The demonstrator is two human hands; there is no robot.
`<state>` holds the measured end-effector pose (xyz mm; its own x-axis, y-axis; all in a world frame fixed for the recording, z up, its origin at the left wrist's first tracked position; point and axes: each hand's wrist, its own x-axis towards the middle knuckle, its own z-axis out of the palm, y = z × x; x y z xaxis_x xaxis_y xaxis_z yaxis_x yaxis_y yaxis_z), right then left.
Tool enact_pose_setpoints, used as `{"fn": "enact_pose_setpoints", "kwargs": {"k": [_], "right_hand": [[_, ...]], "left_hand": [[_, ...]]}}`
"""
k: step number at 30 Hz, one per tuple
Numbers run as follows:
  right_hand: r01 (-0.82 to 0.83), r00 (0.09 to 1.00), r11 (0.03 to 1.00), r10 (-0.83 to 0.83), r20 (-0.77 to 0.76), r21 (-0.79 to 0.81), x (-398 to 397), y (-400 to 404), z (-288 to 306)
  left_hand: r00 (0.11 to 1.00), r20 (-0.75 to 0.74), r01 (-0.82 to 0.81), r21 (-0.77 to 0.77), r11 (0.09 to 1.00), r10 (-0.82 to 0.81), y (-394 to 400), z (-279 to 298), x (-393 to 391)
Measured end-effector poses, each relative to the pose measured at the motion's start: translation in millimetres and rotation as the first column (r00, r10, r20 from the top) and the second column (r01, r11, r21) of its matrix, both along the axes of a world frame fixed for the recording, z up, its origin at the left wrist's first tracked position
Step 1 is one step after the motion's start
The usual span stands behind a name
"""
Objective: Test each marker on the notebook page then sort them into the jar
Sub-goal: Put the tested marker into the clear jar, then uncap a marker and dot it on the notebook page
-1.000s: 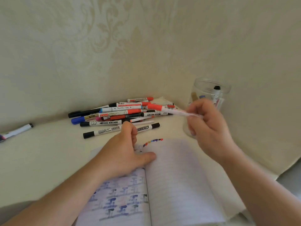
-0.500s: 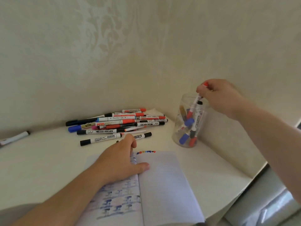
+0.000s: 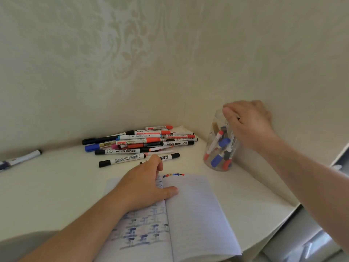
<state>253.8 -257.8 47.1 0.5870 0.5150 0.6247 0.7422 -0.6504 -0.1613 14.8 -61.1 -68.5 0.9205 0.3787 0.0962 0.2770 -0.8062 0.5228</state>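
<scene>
From the head camera, the left hand (image 3: pixel 143 186) lies flat with straight fingers on the open notebook (image 3: pixel 196 214), pressing on the left page. A row of small colored dots (image 3: pixel 173 174) sits at the top of the right page. The right hand (image 3: pixel 247 125) is over the mouth of the clear jar (image 3: pixel 217 163), with its fingers loosely curled. I cannot tell if it holds anything. The jar stands on the counter (image 3: pixel 56 186) near the wall corner and has red, blue and black markers standing in it. A pile of markers (image 3: pixel 143 142) lies on the counter behind the notebook. One more marker (image 3: pixel 22 157) lies far off to the left.
</scene>
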Motion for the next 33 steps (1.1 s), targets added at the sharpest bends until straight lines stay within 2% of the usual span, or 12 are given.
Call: {"fn": "enact_pose_setpoints", "kwargs": {"k": [3, 5, 7, 9, 11, 14, 19, 23, 25, 27, 31, 33], "right_hand": [[-0.189, 0.924, 0.972, 0.127, 0.36, 0.142, -13.6, 7.7, -6.5], [-0.388, 0.842, 0.921, 0.338, 0.422, 0.038, -32.7, 27.9, -17.5], [-0.497, 0.854, 0.858, 0.51, 0.105, -0.129, -53.4, 56.1, -42.0], [-0.517, 0.847, 0.829, 0.457, -0.271, -0.216, -65.5, 84.6, -70.3], [-0.477, 0.835, 0.83, 0.324, -0.446, -0.289, -65.4, 107.9, -91.9], [-0.395, 0.856, 0.847, 0.198, -0.478, -0.357, -59.7, 127.4, -103.2], [-0.351, 0.924, 0.799, 0.211, -0.319, -0.489, -62.2, 126.3, -89.0], [-0.414, 0.839, 0.908, 0.356, -0.411, -0.06, -78.5, 92.2, -65.9], [-0.459, 0.554, 0.833, 0.54, -0.634, 0.308, -90.1, 68.7, -63.9], [-0.46, 0.307, 0.756, 0.627, -0.716, 0.465, -98.3, 48.1, -69.0], [-0.508, 0.283, 0.69, 0.698, -0.657, 0.515, -104.7, 34.5, -85.4], [-0.485, 0.286, 0.676, 0.722, -0.63, 0.555, -107.9, 37.1, -90.9]], "left_hand": [[1.0, 0.002, -0.002, -0.002, 1.0, 0.002, 0.3, -0.9, 0.7], [1.0, 0.007, -0.011, 0.002, 1.0, 0.011, 0.6, -1.3, 1.6], [1.0, 0.015, -0.015, 0.005, 1.0, 0.015, 0.4, -1.1, 1.8], [1.0, 0.026, -0.013, 0.007, 1.0, 0.013, 0.4, -1.4, 2.4], [0.999, 0.042, -0.009, 0.017, 1.0, 0.009, 0.2, -1.7, 3.0], [0.998, 0.056, -0.012, 0.034, 0.999, 0.01, 0.3, -2.0, 2.9], [0.998, 0.063, -0.01, 0.019, 1.0, 0.009, 2.4, -4.2, 2.3], [0.996, 0.083, -0.018, -0.015, 1.0, 0.019, 3.9, -4.5, 3.0], [0.995, 0.094, -0.014, -0.024, 1.0, 0.016, 3.5, -4.3, 2.1], [0.993, 0.115, 0.0, 0.022, 1.0, -0.003, 1.9, -5.5, 0.8], [0.947, 0.265, 0.102, 0.285, 0.953, -0.18, -6.1, -11.1, -1.9], [0.924, 0.304, 0.14, 0.299, 0.944, -0.233, -6.7, -12.9, -3.3]]}}
